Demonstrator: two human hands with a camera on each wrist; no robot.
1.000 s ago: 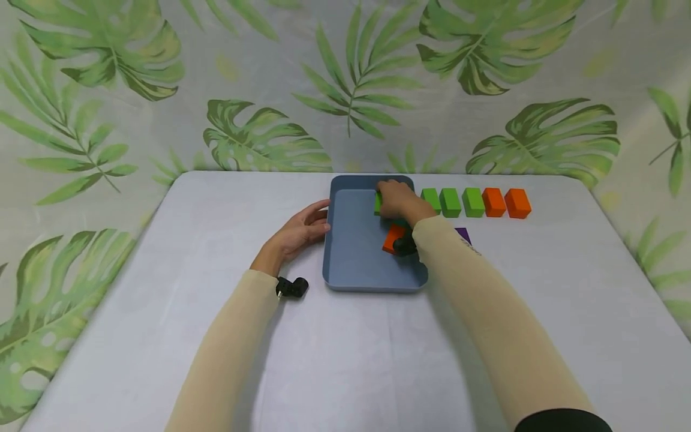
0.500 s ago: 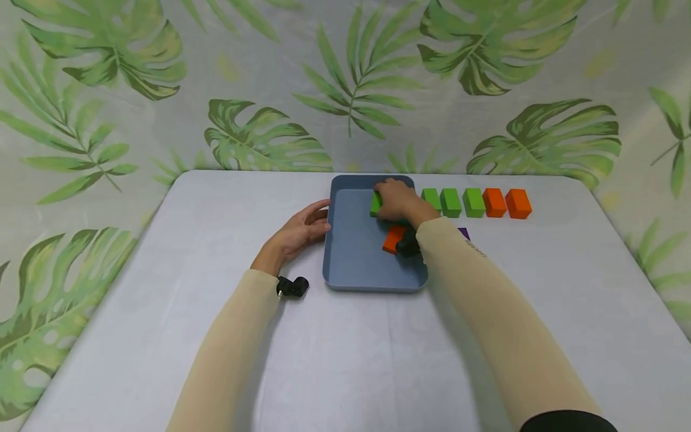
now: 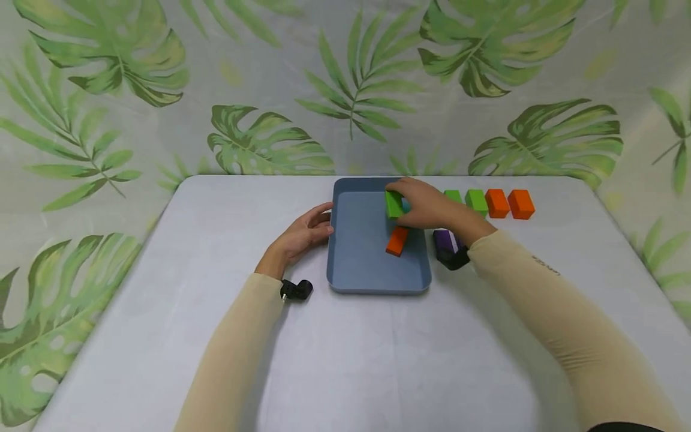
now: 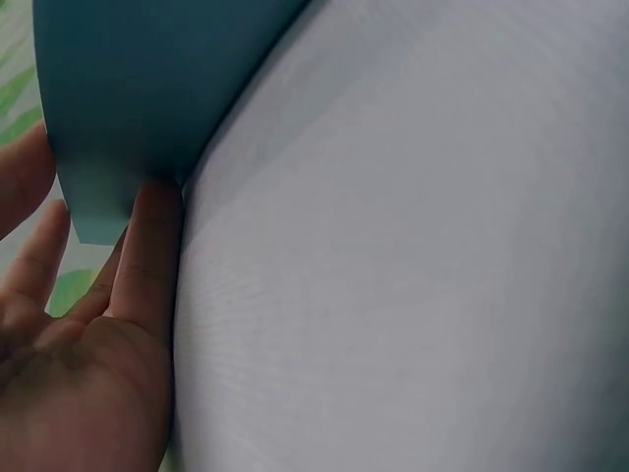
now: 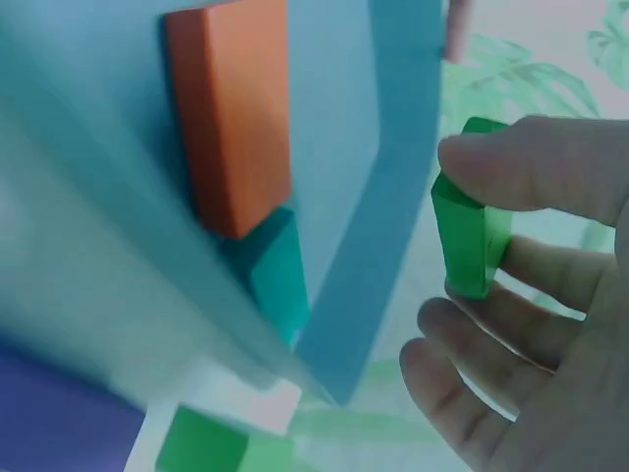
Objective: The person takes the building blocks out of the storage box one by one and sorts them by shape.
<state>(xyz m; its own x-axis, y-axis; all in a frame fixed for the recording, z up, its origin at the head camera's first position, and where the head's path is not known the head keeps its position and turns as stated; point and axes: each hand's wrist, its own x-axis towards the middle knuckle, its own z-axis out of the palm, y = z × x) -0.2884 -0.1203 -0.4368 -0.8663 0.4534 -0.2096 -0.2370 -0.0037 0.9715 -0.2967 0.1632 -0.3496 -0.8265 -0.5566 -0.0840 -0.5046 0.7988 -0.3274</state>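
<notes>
My right hand (image 3: pixel 426 204) pinches a green block (image 3: pixel 394 205) between thumb and fingers. In the right wrist view the block (image 5: pixel 472 221) is held up, apart from the other blocks. Inside the blue-grey tray (image 3: pixel 361 264) lie an orange block (image 5: pixel 231 118) and a teal block (image 5: pixel 275 275), the teal one mostly covered by my right hand in the head view. With straight, relaxed fingers, my left hand (image 3: pixel 297 237) touches the tray's left side; the left wrist view shows a fingertip (image 4: pixel 152 216) against the outer wall.
Right of the tray, a row of green blocks (image 3: pixel 477 202) and orange blocks (image 3: pixel 497 203) runs along the table's back, partly behind my right hand. A purple block (image 3: pixel 444 240) sits closer, beside the right wrist camera (image 3: pixel 452 258). Leaf-printed cloth (image 3: pixel 356 78) hangs behind the table.
My right hand has moved right with the green block, and its forearm has swung outward. More of the purple block shows now. The left hand keeps its place on the tray.
</notes>
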